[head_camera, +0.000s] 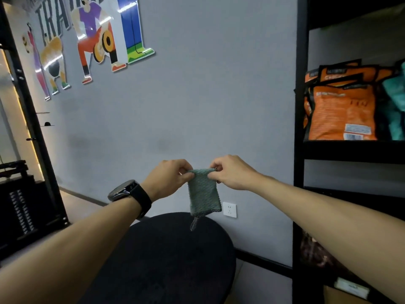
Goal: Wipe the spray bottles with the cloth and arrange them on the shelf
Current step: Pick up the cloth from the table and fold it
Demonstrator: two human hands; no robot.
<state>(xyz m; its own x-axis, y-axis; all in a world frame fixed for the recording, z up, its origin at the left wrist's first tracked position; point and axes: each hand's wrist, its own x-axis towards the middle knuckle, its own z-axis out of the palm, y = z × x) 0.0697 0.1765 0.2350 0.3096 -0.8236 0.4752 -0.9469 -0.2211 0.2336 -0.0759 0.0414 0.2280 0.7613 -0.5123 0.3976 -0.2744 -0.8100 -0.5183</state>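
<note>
A small green cloth (203, 193) with a dark mesh hem and a hanging loop hangs in the air in front of the grey wall. My left hand (168, 178) pinches its upper left corner and my right hand (232, 173) pinches its upper right corner, so the cloth is stretched between them. A black watch sits on my left wrist. The black shelf (299, 128) stands at the right. No spray bottle shows in this view.
A round black table (166, 260) lies below the hands. Orange bags (341, 110) and a teal pack fill one shelf level. A white wall socket (229, 209) is behind the cloth. A black rack (28, 128) stands at the left.
</note>
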